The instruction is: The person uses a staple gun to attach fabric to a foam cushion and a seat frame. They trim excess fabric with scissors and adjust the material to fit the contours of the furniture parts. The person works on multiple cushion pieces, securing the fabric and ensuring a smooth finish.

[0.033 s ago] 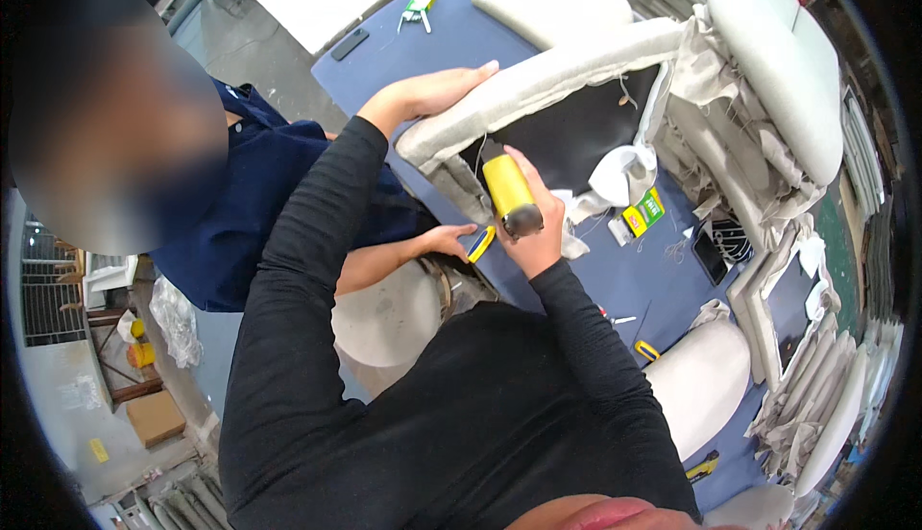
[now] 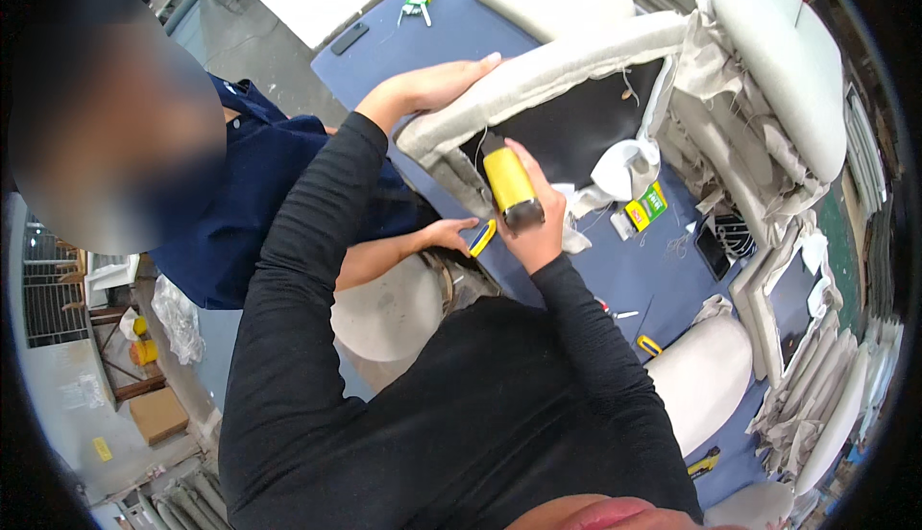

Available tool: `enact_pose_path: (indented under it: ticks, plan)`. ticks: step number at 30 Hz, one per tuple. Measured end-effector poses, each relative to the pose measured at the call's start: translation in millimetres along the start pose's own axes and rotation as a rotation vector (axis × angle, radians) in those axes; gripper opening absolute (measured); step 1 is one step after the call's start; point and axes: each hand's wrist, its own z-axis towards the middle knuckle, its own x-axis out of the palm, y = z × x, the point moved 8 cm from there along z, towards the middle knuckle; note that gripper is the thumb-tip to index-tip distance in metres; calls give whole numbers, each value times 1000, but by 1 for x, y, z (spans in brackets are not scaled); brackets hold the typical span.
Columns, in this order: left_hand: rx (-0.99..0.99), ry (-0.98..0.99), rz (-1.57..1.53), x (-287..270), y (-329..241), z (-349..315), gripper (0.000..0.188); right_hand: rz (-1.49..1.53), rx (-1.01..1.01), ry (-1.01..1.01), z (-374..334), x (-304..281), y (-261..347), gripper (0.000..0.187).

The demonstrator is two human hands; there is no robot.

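Note:
A padded seat panel [image 2: 547, 82], covered in pale beige fabric with a black lining inside its raised rim, leans on the blue table. My left hand [image 2: 444, 84] lies along its upper rim, fingers stretched out over the fabric. In my right hand [image 2: 540, 211] is a yellow staple gun [image 2: 509, 177] with a dark end cap. The tool's black nose points at the inner edge of the panel's left corner; whether it touches the fabric is hard to see. Crumpled white cloth [image 2: 624, 170] hangs over the panel's lower edge.
A co-worker in dark blue stands at left, a hand [image 2: 449, 235] at a yellow cutter [image 2: 482, 238]. On the table [image 2: 615, 271] lie a green-and-yellow box [image 2: 643, 208], scissors [image 2: 617, 312], a phone [image 2: 712, 252] and another yellow cutter [image 2: 649, 346]. Covered cushions [image 2: 783, 79] are stacked at right.
The panel's upper part has shifted slightly up in the picture, and the staple gun has tilted a little. Both hands keep nearly the same places.

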Motion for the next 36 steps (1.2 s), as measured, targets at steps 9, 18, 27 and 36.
enact_pose_path:
  ticks: [9, 18, 27, 36]
  plan:
    - [317, -298, 587, 15, -25, -20, 57, 12, -5, 1, 6, -1, 4, 76]
    - [399, -365, 739, 30, -41, -37, 64, -25, 95, -84, 15, -50, 5, 50]
    - [349, -345, 749, 33, -44, -34, 74, -15, -11, -91, 29, -58, 24, 54]
    - [347, -318, 718, 37, -47, -38, 83, -32, -15, -72, 31, -51, 23, 60]
